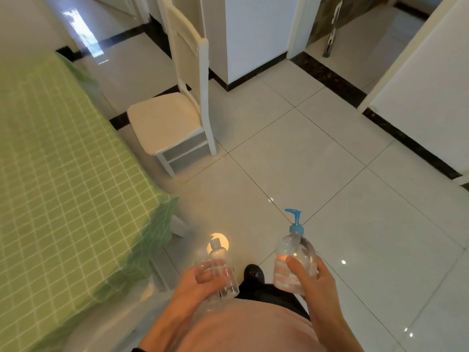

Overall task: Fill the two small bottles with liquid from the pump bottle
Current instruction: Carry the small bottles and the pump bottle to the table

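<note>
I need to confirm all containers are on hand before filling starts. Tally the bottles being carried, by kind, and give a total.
Pump bottles with a blue pump: 1, the pump bottle held in the right hand.
Small clear bottles: 2, the small bottles held together in the left hand.
Total: 3 bottles.

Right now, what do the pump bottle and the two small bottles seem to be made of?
The pump bottle looks like clear glossy plastic: the floor shows through it. Its pump head is opaque blue, probably plastic. The small bottles also look like clear plastic, with see-through walls and pale caps.
</note>
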The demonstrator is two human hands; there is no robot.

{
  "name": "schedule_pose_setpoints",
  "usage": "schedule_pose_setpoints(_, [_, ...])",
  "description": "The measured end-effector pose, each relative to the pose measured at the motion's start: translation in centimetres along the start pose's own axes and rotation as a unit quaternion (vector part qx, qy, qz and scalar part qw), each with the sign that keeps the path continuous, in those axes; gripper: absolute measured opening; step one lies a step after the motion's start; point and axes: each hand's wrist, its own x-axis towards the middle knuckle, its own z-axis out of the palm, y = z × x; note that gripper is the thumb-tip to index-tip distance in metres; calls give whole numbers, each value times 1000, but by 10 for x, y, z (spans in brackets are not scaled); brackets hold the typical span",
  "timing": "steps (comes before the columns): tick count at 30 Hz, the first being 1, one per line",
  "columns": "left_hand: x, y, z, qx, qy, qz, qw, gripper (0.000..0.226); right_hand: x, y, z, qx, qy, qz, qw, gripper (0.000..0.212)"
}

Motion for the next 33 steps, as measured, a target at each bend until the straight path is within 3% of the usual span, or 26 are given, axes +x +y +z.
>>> schedule_pose_setpoints(6, [37, 28, -5, -98, 72, 3, 993, 51, 70, -59, 8, -52, -49, -9, 997, 40])
schedule_pose_setpoints(12, [88, 66, -26, -114, 118, 19, 986, 51, 137, -107, 51, -70, -89, -4, 994, 48])
schedule_pose_setpoints(17, [152, 120, -49, -125, 126, 28, 984, 46, 190, -150, 102, -85, -90, -3, 992, 76])
schedule_pose_setpoints(26, [248, 257, -95, -126, 98, 54, 986, 43, 280, -257, 197, -120, -119, -32, 985, 63])
schedule_pose_setpoints(33, [308, 323, -129, -171, 141, 68, 973, 54, 359, -325, 283, -199, -192, -37, 960, 47])
